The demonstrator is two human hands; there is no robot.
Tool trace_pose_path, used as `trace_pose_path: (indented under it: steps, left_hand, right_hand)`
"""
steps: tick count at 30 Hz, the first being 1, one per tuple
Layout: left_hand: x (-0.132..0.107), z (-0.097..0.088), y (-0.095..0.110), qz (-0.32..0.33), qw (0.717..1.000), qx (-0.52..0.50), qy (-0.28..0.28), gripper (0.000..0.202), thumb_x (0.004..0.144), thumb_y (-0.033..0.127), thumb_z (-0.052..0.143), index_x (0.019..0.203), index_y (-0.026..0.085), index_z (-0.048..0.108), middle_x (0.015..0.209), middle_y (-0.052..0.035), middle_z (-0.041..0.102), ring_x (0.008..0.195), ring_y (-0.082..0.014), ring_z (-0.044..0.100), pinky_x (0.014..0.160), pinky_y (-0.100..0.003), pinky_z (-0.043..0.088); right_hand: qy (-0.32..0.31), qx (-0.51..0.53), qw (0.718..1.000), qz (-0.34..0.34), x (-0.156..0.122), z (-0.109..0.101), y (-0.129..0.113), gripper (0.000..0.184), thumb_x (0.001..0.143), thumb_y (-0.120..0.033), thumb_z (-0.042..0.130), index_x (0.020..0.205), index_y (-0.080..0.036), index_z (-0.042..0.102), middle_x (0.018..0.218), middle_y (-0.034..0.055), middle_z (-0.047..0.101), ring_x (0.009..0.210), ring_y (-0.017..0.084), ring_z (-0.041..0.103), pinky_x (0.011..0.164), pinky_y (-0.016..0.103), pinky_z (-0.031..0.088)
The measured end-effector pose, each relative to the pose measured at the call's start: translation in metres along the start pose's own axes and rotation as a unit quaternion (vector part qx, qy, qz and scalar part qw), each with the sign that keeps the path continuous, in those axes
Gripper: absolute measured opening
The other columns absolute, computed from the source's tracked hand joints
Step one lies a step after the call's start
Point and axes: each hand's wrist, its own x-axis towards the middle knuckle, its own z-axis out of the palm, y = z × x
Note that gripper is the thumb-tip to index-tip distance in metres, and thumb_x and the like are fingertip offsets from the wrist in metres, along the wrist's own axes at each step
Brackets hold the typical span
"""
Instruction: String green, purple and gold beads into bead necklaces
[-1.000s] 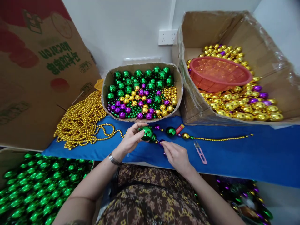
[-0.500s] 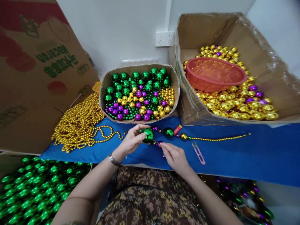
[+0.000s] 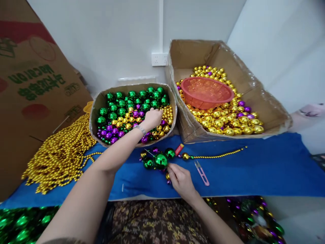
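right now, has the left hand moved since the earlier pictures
Yes, forward: against the middle box, the left hand went from this side of the near rim to over the beads inside.

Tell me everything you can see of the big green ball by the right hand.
The big green ball is round, glossy and mirror-like, perhaps coated plastic, with bright highlights. It is over the blue cloth; the right hand pinches close at its lower right edge. A thin needle juts out at its upper left, seemingly run through it. A smaller green ball shows at its left and a second one at its upper right; whether they touch it, or whether it rests on the cloth, I can't tell.
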Motion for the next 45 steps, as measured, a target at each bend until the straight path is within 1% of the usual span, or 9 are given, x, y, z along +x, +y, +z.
trace_pose_path:
  steps: [4, 9, 14, 18, 22, 25, 29, 37, 45]
  left_hand:
    - [0.028, 0.018, 0.004, 0.002, 0.999, 0.041, -0.035, 0.029, 0.084, 0.005, 0.044, 0.106, 0.006, 0.063, 0.096, -0.0243, 0.066, 0.107, -0.0352, 0.055, 0.081, -0.043, 0.044]
    - [0.027, 0.016, 0.0, -0.014, 0.999, 0.036, -0.028, 0.035, 0.083, 0.008, 0.047, 0.115, 0.008, 0.06, 0.102, -0.0216, 0.065, 0.108, -0.0354, 0.054, 0.084, -0.045, 0.042]
    - [-0.014, -0.011, 0.004, -0.027, 0.974, -0.21, 0.077, 0.024, 0.082, 0.018, 0.057, 0.103, 0.014, 0.067, 0.083, -0.0078, 0.066, 0.083, -0.0229, 0.061, 0.075, -0.035, 0.045]
    - [-0.079, -0.031, 0.017, -0.078, 0.821, -0.562, 0.057, 0.025, 0.083, 0.033, 0.064, 0.101, 0.015, 0.066, 0.079, -0.0047, 0.067, 0.069, -0.013, 0.061, 0.056, -0.022, 0.043]
    - [-0.131, -0.029, 0.02, -0.176, 0.658, -0.732, 0.001, 0.026, 0.078, 0.032, 0.071, 0.097, 0.017, 0.064, 0.079, -0.0049, 0.07, 0.067, -0.0115, 0.064, 0.053, -0.018, 0.046]
    - [-0.147, -0.022, 0.019, -0.209, 0.591, -0.779, -0.003, 0.022, 0.077, 0.029, 0.072, 0.093, 0.016, 0.062, 0.079, -0.0055, 0.071, 0.065, -0.0107, 0.065, 0.052, -0.017, 0.047]
    - [-0.155, -0.018, 0.017, -0.221, 0.543, -0.81, 0.0, 0.019, 0.076, 0.024, 0.073, 0.088, 0.015, 0.061, 0.08, -0.0044, 0.071, 0.065, -0.0105, 0.065, 0.051, -0.017, 0.048]
    - [-0.163, -0.014, 0.011, -0.211, 0.521, -0.827, -0.005, 0.02, 0.078, 0.024, 0.072, 0.094, 0.015, 0.065, 0.083, -0.0057, 0.071, 0.068, -0.0114, 0.066, 0.053, -0.018, 0.05]
    - [-0.167, -0.017, 0.01, -0.177, 0.593, -0.785, -0.003, 0.023, 0.078, 0.028, 0.073, 0.097, 0.015, 0.07, 0.086, -0.0071, 0.072, 0.073, -0.0126, 0.066, 0.055, -0.019, 0.05]
  right_hand:
    - [0.014, 0.008, 1.0, 0.022, 0.002, -0.009, 0.002, 0.021, 0.097, -0.021, 0.041, 0.093, -0.02, 0.062, 0.076, 0.0032, 0.068, 0.067, 0.015, 0.065, 0.063, 0.025, 0.05]
    - [0.032, 0.034, 0.995, 0.092, 0.003, -0.024, 0.003, 0.021, 0.096, -0.027, 0.044, 0.086, -0.02, 0.061, 0.066, 0.0, 0.064, 0.06, 0.014, 0.062, 0.061, 0.023, 0.049]
    - [0.045, 0.076, 0.987, 0.137, 0.002, -0.034, 0.001, 0.022, 0.096, -0.031, 0.045, 0.083, -0.02, 0.06, 0.062, -0.0015, 0.061, 0.054, 0.012, 0.059, 0.056, 0.022, 0.047]
    - [0.029, 0.039, 0.995, 0.091, 0.002, -0.034, -0.003, 0.02, 0.096, -0.028, 0.045, 0.088, -0.019, 0.062, 0.068, 0.0007, 0.066, 0.06, 0.013, 0.062, 0.061, 0.023, 0.049]
    - [0.023, 0.002, 1.0, 0.014, 0.002, -0.029, -0.006, 0.016, 0.095, -0.021, 0.047, 0.095, -0.019, 0.063, 0.079, 0.0039, 0.07, 0.068, 0.015, 0.066, 0.065, 0.024, 0.05]
    - [0.025, -0.016, 1.0, 0.0, 0.0, -0.025, -0.007, 0.015, 0.095, -0.019, 0.048, 0.097, -0.019, 0.062, 0.079, 0.0039, 0.07, 0.068, 0.015, 0.066, 0.064, 0.025, 0.05]
    - [0.024, -0.028, 0.999, -0.006, 0.0, -0.023, -0.009, 0.014, 0.095, -0.018, 0.049, 0.098, -0.019, 0.062, 0.083, 0.0045, 0.071, 0.07, 0.015, 0.067, 0.064, 0.025, 0.05]
    - [0.032, -0.05, 0.998, -0.01, 0.0, -0.022, -0.006, 0.016, 0.095, -0.02, 0.047, 0.098, -0.019, 0.063, 0.079, 0.0042, 0.071, 0.068, 0.015, 0.067, 0.064, 0.026, 0.051]
    - [0.021, -0.064, 0.997, -0.024, -0.002, -0.025, -0.001, 0.018, 0.095, -0.02, 0.047, 0.102, -0.018, 0.064, 0.086, 0.0059, 0.073, 0.075, 0.017, 0.069, 0.07, 0.027, 0.054]
